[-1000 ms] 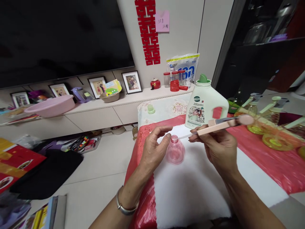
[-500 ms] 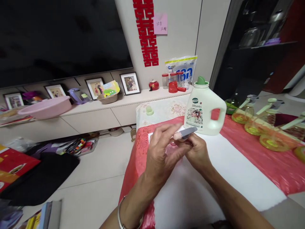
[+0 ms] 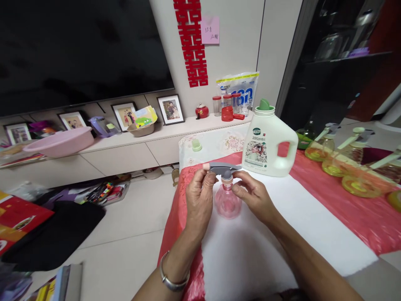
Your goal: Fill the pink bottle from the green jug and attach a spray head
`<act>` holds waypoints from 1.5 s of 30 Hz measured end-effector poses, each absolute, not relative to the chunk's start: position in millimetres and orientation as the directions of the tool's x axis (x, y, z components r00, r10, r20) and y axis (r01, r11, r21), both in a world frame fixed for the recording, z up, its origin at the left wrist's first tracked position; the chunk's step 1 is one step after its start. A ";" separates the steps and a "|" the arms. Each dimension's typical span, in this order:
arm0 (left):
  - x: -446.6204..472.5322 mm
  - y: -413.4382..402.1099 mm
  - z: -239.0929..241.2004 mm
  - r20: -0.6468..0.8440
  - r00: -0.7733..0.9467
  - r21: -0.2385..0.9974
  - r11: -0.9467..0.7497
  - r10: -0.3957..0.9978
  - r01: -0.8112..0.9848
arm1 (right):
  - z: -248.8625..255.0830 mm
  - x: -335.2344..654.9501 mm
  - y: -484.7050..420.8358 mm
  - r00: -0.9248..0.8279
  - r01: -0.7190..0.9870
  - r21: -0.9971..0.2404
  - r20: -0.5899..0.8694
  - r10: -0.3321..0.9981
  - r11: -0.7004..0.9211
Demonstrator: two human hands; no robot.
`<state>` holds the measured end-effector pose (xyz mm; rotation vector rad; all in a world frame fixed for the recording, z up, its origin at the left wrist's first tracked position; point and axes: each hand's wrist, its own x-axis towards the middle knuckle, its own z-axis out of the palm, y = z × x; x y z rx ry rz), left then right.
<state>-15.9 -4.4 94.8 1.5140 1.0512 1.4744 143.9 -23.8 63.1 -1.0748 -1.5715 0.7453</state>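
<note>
A see-through pink spray bottle (image 3: 228, 205) stands upright on a white sheet (image 3: 250, 251). On its neck sits a grey spray head (image 3: 223, 168) with a pale pink nozzle pointing left. My left hand (image 3: 200, 198) is closed on the nozzle side of the head, thumb and fingers pinching it. From the right, my right hand (image 3: 255, 195) has its thumb and fingers closed around the collar and the back of the head. A large pale green detergent jug (image 3: 266, 154) with a green spout stands just behind my right hand.
Several spray bottles with yellow liquid (image 3: 360, 186) line the right side of the table on a red plastic cover (image 3: 328, 209). A small green cap (image 3: 196, 145) lies at the back left. Behind are red-lidded jars (image 3: 216, 106) on a ledge and a pink basin (image 3: 59, 142).
The spray head has swung round, its nozzle now pointing left. My left hand has shifted left and lower, uncovering the pink bottle. The right hand has stayed close to the neck.
</note>
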 end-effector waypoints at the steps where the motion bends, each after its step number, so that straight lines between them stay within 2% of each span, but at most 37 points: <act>1: -15.5 -6.6 95.5 0.361 -0.004 0.932 -0.361 0.932 0.037 | 62.7 143.9 -23.7 -0.075 0.239 -0.893 0.376 0.924 0.383; 10: -13.0 -15.5 98.3 0.380 0.000 0.920 -0.379 0.925 0.101 | 59.1 146.4 -22.2 -0.123 0.137 -0.952 0.259 0.958 0.275; 14: -9.6 -15.6 101.6 0.376 -0.006 0.925 -0.374 0.927 0.063 | 63.7 146.4 -23.2 -0.130 0.140 -0.939 0.298 0.946 0.315; 20: -5.8 -9.1 89.9 0.282 -0.049 0.957 -0.284 0.958 -0.060 | 63.9 145.1 -20.0 -0.125 0.208 -0.908 0.343 0.931 0.363; 27: -12.4 -13.3 85.5 0.361 -0.040 0.928 -0.355 0.932 0.109 | 61.3 146.6 -19.8 -0.132 0.195 -0.920 0.319 0.938 0.341; 32: -16.0 -12.8 85.6 0.402 -0.020 0.907 -0.394 0.916 0.148 | 59.1 146.1 -19.9 -0.142 0.164 -0.949 0.248 0.958 0.270; 34: -16.5 -11.6 81.1 0.375 -0.001 0.925 -0.374 0.927 0.060 | 57.6 146.1 -19.8 -0.132 0.168 -0.947 0.253 0.958 0.273; 39: -12.4 -12.4 55.9 0.297 -0.023 0.881 -0.283 0.955 -0.379 | 54.7 147.2 -20.2 -0.090 0.223 -0.924 0.298 0.950 0.311; 42: -7.6 -14.4 43.4 0.224 -0.043 0.886 -0.222 0.974 -0.407 | 53.1 147.0 -19.9 -0.078 0.266 -0.902 0.332 0.940 0.341; 45: -2.6 -15.9 39.2 0.230 -0.025 0.868 -0.216 0.973 -0.447 | 52.4 145.8 -19.3 -0.073 0.291 -0.888 0.352 0.933 0.357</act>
